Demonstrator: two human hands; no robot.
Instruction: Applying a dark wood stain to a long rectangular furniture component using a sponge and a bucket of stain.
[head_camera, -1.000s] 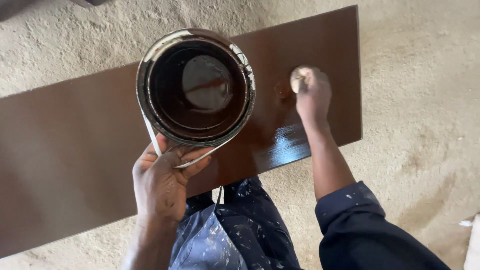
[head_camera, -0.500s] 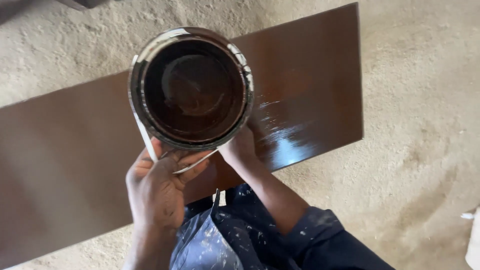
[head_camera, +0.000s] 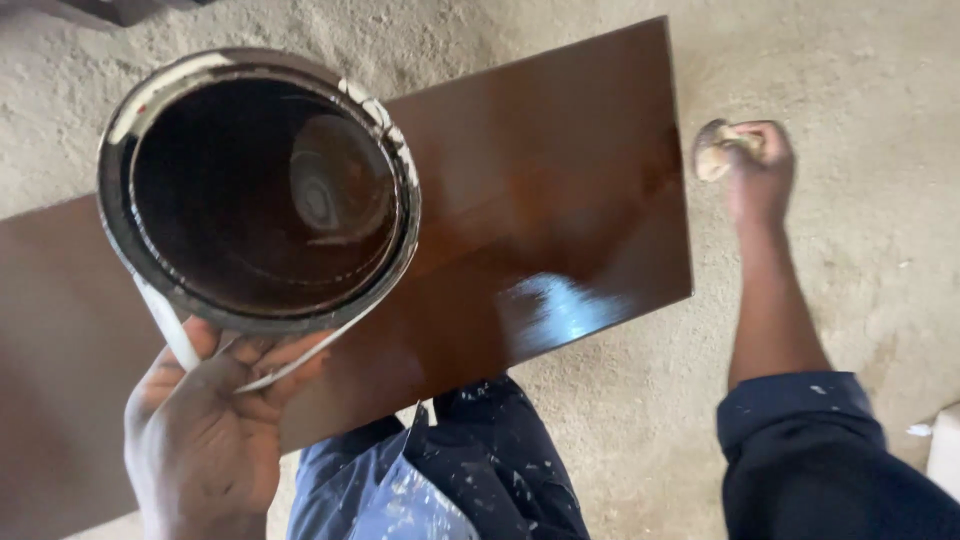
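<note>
Past the board's (head_camera: 560, 190) right end | my right hand (head_camera: 758, 160) gripped a pad (head_camera: 712, 148) | left hand (head_camera: 205, 440) nearer, clasping the tin (head_camera: 255, 185).

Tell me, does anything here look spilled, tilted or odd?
The round metal can of dark stain in the left hand is tipped toward the camera, above the glossy brown wooden board; nothing spills. The right hand holds a pale pad.

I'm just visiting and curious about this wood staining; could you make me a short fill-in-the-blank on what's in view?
1. The left hand holds a round ____ with dark liquid inside.
2. The right hand grips a pale wad out past the board's ____ end.
3. The dark brown board lies on ____ ground.

Missing words: tin; right; sandy
</note>
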